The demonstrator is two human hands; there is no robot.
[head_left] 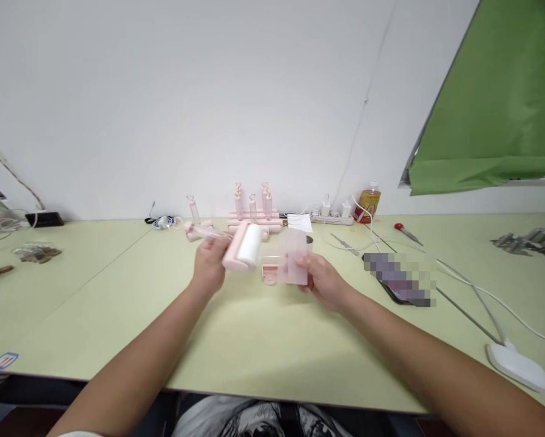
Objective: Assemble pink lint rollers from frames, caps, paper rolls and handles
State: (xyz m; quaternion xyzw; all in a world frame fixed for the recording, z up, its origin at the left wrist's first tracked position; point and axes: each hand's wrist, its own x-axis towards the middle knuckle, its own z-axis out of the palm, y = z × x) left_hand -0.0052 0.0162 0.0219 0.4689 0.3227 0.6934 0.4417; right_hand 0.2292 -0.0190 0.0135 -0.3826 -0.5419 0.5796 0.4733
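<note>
My left hand (210, 265) is closed around the handle of a pink lint roller (241, 247), its white sticky roll facing right and up. Between the fingers and thumb of my right hand (326, 276) is a translucent pink plastic cover (294, 262), held apart from the roller. Behind that cover, a smaller pink lint roller (270, 273) lies on the table and is partly hidden. A dark round end of something (309, 241) shows just past the cover; I cannot make out what it belongs to.
Several pink lint rollers (253, 209) with upright handles stand by the wall. White paper (300, 223), a power strip (331, 219) and a bottle (368, 202) are to their right. A phone (397, 282), cables, a red-handled screwdriver (408, 232) and a white charger (519, 366) lie farther right.
</note>
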